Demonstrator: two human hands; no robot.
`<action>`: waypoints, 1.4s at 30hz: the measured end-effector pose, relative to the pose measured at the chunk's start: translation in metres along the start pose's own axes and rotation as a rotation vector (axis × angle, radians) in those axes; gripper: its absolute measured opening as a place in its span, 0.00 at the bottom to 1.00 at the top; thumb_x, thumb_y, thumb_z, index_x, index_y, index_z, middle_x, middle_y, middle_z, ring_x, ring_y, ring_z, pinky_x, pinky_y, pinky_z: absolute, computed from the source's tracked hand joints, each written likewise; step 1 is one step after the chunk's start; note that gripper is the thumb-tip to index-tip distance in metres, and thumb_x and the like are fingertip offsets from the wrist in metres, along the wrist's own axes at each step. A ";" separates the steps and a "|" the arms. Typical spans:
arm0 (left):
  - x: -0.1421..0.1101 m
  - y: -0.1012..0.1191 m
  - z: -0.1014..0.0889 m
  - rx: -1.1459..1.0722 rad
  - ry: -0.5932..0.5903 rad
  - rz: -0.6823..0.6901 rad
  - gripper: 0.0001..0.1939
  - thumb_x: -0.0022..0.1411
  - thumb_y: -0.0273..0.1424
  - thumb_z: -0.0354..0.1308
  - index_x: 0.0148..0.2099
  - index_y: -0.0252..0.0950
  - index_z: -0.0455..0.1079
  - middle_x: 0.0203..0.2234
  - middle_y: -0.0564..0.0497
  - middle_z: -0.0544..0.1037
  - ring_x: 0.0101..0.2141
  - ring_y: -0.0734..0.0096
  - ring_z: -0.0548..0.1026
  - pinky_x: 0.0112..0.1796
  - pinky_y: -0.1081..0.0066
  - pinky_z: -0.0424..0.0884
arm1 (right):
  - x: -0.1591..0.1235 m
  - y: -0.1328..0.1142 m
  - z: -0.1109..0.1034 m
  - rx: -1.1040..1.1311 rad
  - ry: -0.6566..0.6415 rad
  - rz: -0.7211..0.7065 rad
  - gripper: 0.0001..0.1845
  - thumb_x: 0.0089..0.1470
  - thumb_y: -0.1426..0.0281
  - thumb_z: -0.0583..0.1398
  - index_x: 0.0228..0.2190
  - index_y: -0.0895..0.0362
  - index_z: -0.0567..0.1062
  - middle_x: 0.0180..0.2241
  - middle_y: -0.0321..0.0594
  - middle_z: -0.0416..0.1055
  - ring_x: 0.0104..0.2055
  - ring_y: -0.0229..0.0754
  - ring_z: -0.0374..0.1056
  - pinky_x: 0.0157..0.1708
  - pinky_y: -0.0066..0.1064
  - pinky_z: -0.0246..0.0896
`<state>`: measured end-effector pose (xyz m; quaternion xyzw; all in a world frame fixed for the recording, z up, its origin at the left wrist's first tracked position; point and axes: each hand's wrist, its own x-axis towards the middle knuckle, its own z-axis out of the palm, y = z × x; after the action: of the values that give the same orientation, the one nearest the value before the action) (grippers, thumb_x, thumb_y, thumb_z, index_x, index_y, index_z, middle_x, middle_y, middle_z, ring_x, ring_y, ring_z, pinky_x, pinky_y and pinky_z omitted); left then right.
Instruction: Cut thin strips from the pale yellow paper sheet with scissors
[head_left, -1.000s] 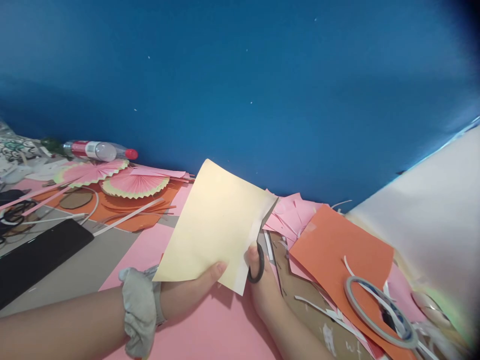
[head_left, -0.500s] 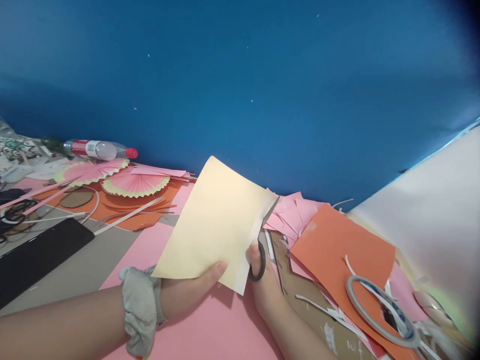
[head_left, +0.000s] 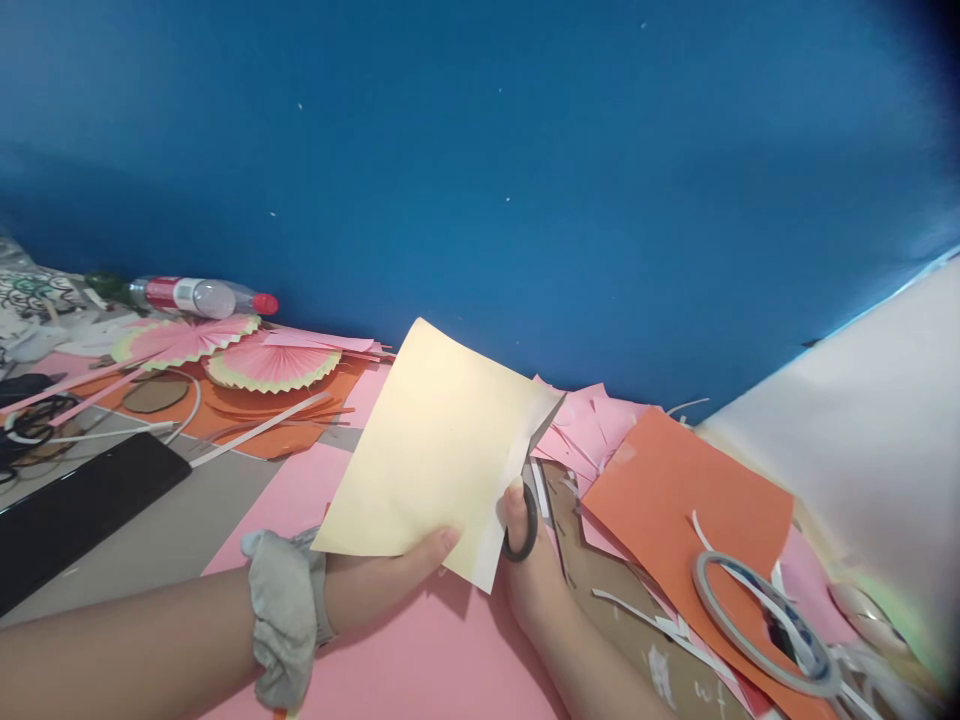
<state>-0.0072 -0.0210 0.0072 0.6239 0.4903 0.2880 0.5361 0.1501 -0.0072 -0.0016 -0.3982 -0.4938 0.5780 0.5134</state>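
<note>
A pale yellow sheet of paper (head_left: 427, 450) is held up in front of me, with a whitish strip along its right edge. My left hand (head_left: 409, 575) grips its lower edge, thumb on the front face and fingers hidden behind. At the right edge, my right hand (head_left: 532, 570) is closed on scissors (head_left: 531, 525). One dark handle loop shows around the thumb, and part of the blade is visible near the sheet's upper right corner. The rest of the scissors is hidden by the hand and paper. Pink paper (head_left: 435, 650) lies beneath both hands.
Rolls of tape (head_left: 701, 575) rest on orange paper (head_left: 697, 490) at right, beside white strips and cardboard (head_left: 615, 600). Pleated pink paper fans (head_left: 277, 362), a plastic bottle (head_left: 202, 297) and a black phone-like slab (head_left: 97, 510) lie left. A blue wall (head_left: 480, 180) stands behind.
The view has shifted very slightly. The sheet's top corner has dipped a little, and both hands keep their hold on the paper and scissors.
</note>
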 end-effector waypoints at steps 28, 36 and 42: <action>-0.002 0.011 -0.004 0.063 0.012 0.037 0.31 0.60 0.44 0.50 0.64 0.49 0.47 0.57 0.55 0.64 0.60 0.63 0.53 0.62 0.58 0.48 | 0.002 -0.009 -0.003 -0.025 -0.030 0.013 0.27 0.54 0.50 0.51 0.46 0.53 0.72 0.46 0.44 0.73 0.54 0.52 0.63 0.50 0.42 0.62; -0.003 0.014 -0.007 0.142 -0.011 0.056 0.30 0.61 0.43 0.48 0.64 0.46 0.48 0.56 0.53 0.65 0.60 0.63 0.53 0.62 0.58 0.45 | 0.003 -0.008 -0.004 -0.013 -0.035 0.007 0.25 0.55 0.51 0.51 0.45 0.53 0.73 0.49 0.42 0.71 0.55 0.52 0.62 0.50 0.41 0.61; -0.003 0.014 -0.006 0.177 -0.010 0.065 0.29 0.62 0.44 0.48 0.63 0.46 0.51 0.56 0.53 0.65 0.60 0.63 0.52 0.62 0.59 0.45 | 0.004 -0.009 -0.004 -0.001 -0.044 0.026 0.25 0.56 0.52 0.50 0.48 0.52 0.70 0.53 0.42 0.67 0.56 0.51 0.61 0.50 0.41 0.62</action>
<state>-0.0095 -0.0209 0.0222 0.6859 0.4907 0.2575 0.4716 0.1551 -0.0029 0.0071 -0.3920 -0.5002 0.5929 0.4945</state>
